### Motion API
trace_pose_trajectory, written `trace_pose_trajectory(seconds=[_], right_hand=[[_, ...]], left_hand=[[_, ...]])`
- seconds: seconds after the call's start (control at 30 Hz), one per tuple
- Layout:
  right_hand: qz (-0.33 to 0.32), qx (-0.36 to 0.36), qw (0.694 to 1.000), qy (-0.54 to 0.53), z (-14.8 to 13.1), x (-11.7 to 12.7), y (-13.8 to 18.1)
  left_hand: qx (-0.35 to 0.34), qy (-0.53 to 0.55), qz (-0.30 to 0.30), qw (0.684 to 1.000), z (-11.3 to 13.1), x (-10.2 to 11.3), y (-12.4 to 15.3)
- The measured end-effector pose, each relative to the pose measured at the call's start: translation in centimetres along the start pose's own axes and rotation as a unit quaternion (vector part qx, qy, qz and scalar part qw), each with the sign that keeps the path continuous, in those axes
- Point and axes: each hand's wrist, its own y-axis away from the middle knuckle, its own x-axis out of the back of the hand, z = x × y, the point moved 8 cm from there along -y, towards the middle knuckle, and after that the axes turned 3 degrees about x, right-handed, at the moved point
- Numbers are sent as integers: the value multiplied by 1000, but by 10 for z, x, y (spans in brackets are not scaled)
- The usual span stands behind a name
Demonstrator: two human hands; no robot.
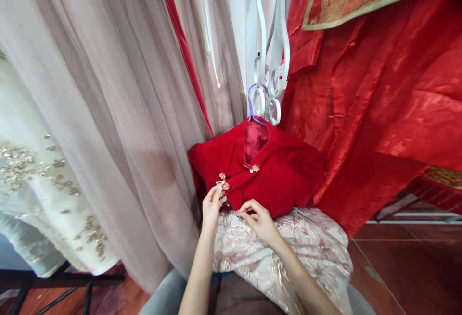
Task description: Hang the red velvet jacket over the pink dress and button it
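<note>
A red velvet garment (pixel 292 173) hangs on a purple hanger (pixel 251 98), its stand collar showing a darker red lining. A jewelled flower fastener (pixel 254 168) sits just below the collar. My left hand (pixel 212 204) pinches the garment's left front at another jewelled flower fastener (pixel 225 185), fingers pressed together. Lower down, my right hand (pixel 258 219) is closed, thumb and forefinger pinching a small flower fastener (pixel 237 213) at the corner of the front flap. Under both hands, pale pink and gold brocade cloth (pixel 310 247) drapes over my lap.
Grey-pink curtains (pixel 144 113) hang close on the left, beside a white beaded dress (pixel 46 185). White scrolled metalwork (pixel 276 108) rises behind the hanger. Red satin garments (pixel 353 113) crowd the right. A black metal stand (pixel 72 279) rests on the red tiled floor (pixel 415 267).
</note>
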Motion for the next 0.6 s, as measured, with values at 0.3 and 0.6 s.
trace_pose_trajectory(seconds=[0.3,0.6], right_hand=[[4,14,1000,-23,-14,-3,6],[-15,17,1000,-11,-24,2,5]], left_hand=[[54,85,-8,995,0,-23,-3],[-36,-31,89,995,2,-1,-4]])
